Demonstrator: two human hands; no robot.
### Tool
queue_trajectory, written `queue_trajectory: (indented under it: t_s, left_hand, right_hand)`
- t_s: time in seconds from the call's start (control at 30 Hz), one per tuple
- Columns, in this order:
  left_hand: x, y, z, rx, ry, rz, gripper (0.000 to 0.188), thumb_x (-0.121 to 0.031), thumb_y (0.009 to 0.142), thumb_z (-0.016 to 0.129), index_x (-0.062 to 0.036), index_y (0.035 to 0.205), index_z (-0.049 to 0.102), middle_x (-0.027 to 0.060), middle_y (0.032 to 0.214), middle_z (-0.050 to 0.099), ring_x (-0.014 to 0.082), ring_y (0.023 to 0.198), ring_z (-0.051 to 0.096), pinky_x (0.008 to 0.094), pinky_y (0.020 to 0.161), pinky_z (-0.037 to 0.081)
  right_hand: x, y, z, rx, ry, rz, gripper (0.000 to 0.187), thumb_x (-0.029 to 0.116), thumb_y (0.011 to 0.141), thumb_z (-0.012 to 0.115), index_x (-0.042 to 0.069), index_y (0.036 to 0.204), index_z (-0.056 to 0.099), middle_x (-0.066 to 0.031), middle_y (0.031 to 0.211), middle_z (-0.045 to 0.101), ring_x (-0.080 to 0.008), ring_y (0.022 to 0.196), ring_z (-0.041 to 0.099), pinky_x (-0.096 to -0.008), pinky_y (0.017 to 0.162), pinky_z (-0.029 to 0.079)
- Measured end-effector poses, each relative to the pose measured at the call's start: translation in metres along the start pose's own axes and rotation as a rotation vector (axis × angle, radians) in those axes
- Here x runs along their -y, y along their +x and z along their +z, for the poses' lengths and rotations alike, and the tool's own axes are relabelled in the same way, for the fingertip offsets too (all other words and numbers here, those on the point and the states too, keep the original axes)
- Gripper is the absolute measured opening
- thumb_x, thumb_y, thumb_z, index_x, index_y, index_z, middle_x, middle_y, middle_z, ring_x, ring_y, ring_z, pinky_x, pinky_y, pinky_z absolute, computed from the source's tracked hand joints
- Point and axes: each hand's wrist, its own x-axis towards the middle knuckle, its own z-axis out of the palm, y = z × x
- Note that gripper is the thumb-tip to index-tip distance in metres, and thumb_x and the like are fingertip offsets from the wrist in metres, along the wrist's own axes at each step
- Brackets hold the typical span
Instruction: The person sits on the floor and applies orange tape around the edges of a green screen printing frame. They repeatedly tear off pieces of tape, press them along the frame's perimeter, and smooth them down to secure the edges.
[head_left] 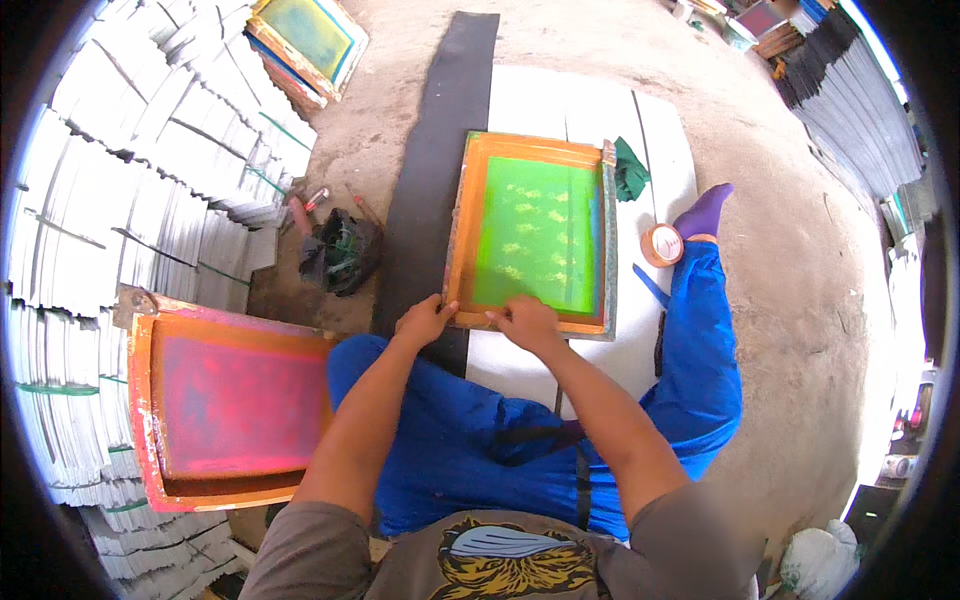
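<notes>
While I look down in the head view, the wooden screen-printing frame (540,235) with green mesh lies on the white sheets (512,365) just ahead of my fingers, its long axis running away from me. My left hand (425,322) touches the near left corner; my right hand (527,324), at the middle of the near rail, is closer to the mesh. Both hands have curled fingers, but I cannot tell whether they are clamped, because the fingertips are partly hidden, and the frame's underside wholly.
</notes>
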Motion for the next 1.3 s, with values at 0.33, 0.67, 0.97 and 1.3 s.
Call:
queue_trajectory:
  t_s: [0.33,0.67,0.97,1.3]
  left_hand:
    - [-0.025,-0.016,-0.020,-0.062,0.046,-0.074,0.075,-0.071,0.095,0.048,-0.0089,0.134,0.062,0.0228,0.129,0.066,0.0417,0.122,0.062,0.0521,0.101,0.048]
    - [-0.013,0.017,0.002,-0.165,-0.021,-0.059,0.064,-0.065,0.102,0.035,-0.0137,0.121,0.067,0.0196,0.122,0.070,0.0436,0.118,0.063,0.0541,0.098,0.049]
    - [-0.016,0.013,0.004,-0.218,-0.020,-0.057,0.063,-0.063,0.104,0.034,-0.0129,0.120,0.068,0.0210,0.122,0.069,0.0438,0.117,0.063,0.0541,0.097,0.049]
    - [-0.005,0.026,0.012,-0.238,-0.051,-0.020,0.064,-0.063,0.104,0.034,-0.0115,0.120,0.067,0.0224,0.120,0.069,0.0443,0.115,0.064,0.0550,0.096,0.050]
  right_hand:
    - [-0.075,-0.039,-0.049,0.089,-0.085,0.101,0.070,0.068,0.094,0.052,0.003,0.102,0.075,-0.0218,0.107,0.071,-0.0385,0.104,0.068,-0.0513,0.089,0.055]
    - [-0.078,-0.042,-0.056,0.135,-0.098,0.145,0.071,0.064,0.100,0.044,0.000,0.104,0.075,-0.0241,0.109,0.071,-0.0406,0.108,0.068,-0.0536,0.093,0.054]
    - [-0.069,-0.032,-0.063,0.253,-0.210,0.163,0.075,0.062,0.105,0.033,0.001,0.103,0.076,-0.0250,0.107,0.073,-0.0412,0.102,0.071,-0.0541,0.089,0.056]
    - [-0.052,-0.012,-0.038,0.160,-0.123,0.182,0.079,0.059,0.106,0.028,-0.001,0.090,0.077,-0.0269,0.097,0.073,-0.0438,0.098,0.070,-0.0561,0.087,0.055]
